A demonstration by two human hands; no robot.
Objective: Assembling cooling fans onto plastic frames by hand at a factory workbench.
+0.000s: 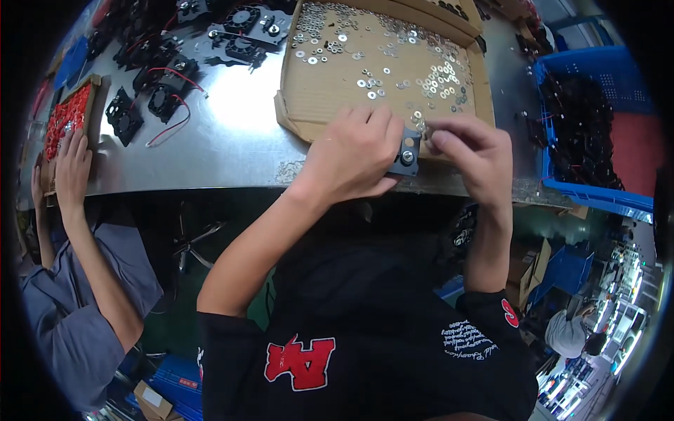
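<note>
Over the table's front edge, my left hand [354, 147] is closed around a small dark metal bracket [409, 168]. A shiny screw head or nut with a washer shows on the bracket's face, and most of the rest is hidden behind my fingers. Just right of it, the thumb and fingers of my right hand [484, 151] are pinched together. Something small may be between those fingertips, too small to name. Right behind both hands lies a shallow cardboard tray [323, 88] with many loose metal washers [442, 81] and nuts scattered in it.
Small black fans on brackets [242, 45], some with red wires, lie at the back left. A blue plastic crate [597, 200] of dark parts stands at the right. At the far left, a co-worker's hand [72, 165] rests at a box of red parts [67, 119].
</note>
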